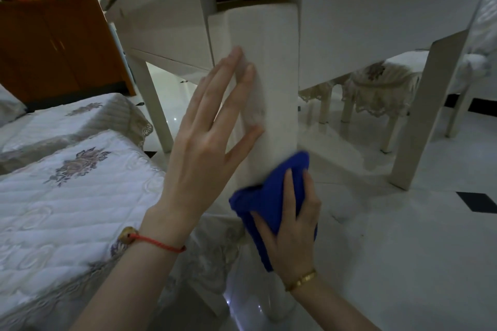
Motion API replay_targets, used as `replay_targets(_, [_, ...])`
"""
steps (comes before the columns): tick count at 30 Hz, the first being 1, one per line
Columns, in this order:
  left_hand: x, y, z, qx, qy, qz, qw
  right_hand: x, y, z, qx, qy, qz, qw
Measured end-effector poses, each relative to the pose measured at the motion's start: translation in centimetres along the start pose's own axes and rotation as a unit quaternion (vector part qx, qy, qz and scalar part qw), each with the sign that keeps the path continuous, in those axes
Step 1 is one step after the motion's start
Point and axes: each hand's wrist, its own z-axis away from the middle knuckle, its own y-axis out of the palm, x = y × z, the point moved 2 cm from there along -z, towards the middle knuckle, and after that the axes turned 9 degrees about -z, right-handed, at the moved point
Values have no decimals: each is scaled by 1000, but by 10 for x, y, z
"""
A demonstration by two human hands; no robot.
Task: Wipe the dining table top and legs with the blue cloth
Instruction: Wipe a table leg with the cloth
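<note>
I look from low down at the white dining table (172, 24), seen from under its edge. Its nearest leg (271, 67) is a thick white post in the middle of the view. My left hand (209, 140) lies flat against the leg's left side, fingers straight and spread. Lower down, my right hand (293, 226) holds the blue cloth (266, 199) and presses it against the leg. The leg's foot is partly hidden behind my hands and the cloth.
Two seats with white quilted flower-pattern covers (67, 191) stand close on the left. A brown wooden cabinet (53, 45) is at the back left. Other table legs (427, 113) and lace-covered stools (376, 88) stand behind. The floor is glossy white tile (403, 250).
</note>
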Motion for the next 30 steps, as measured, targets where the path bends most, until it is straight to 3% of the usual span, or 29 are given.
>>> replay_targets(5, [-10,0,22,-1,-34,0,999,18,-4,-53,-57,-37,-49,997])
replay_targets(12, [-30,20,47,51,-63,-8,997,-37,12,71,56,76,-19,995])
replay_targets(20, [-29,23,46,41,-62,8,997,-6,11,9,-24,46,-59,997])
replay_targets(23, [-29,23,47,42,-62,6,997,-27,15,43,10,47,-55,997])
replay_targets(26, [-31,24,46,48,-66,10,997,-42,16,85,62,107,-29,992])
replay_targets(30, [-31,26,48,48,-68,19,996,-18,13,52,22,99,-37,994])
